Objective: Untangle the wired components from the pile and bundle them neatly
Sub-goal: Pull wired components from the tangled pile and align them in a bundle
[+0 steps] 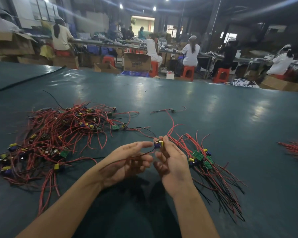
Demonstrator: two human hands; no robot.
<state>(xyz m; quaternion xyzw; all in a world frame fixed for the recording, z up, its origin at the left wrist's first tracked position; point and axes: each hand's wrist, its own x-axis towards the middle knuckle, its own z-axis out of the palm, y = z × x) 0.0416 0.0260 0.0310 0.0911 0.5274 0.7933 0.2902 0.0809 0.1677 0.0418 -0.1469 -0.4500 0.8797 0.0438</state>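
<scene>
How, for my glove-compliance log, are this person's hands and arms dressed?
Nothing is worn. The left hand and right hand are bare: no gloves, rings or tape. Neither wrist carries a watch or band. The left forearm and right forearm are uncovered to the picture's edge; no sleeve shows.

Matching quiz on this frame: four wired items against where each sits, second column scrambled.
1. tangled pile
2. aligned bundle
3. held component
4. lone component

A. pinched in the right hand
B. left side of the table
C. far centre of the table
D. on the table just right of that hand

Pairs: 1-B, 2-D, 3-A, 4-C
</scene>
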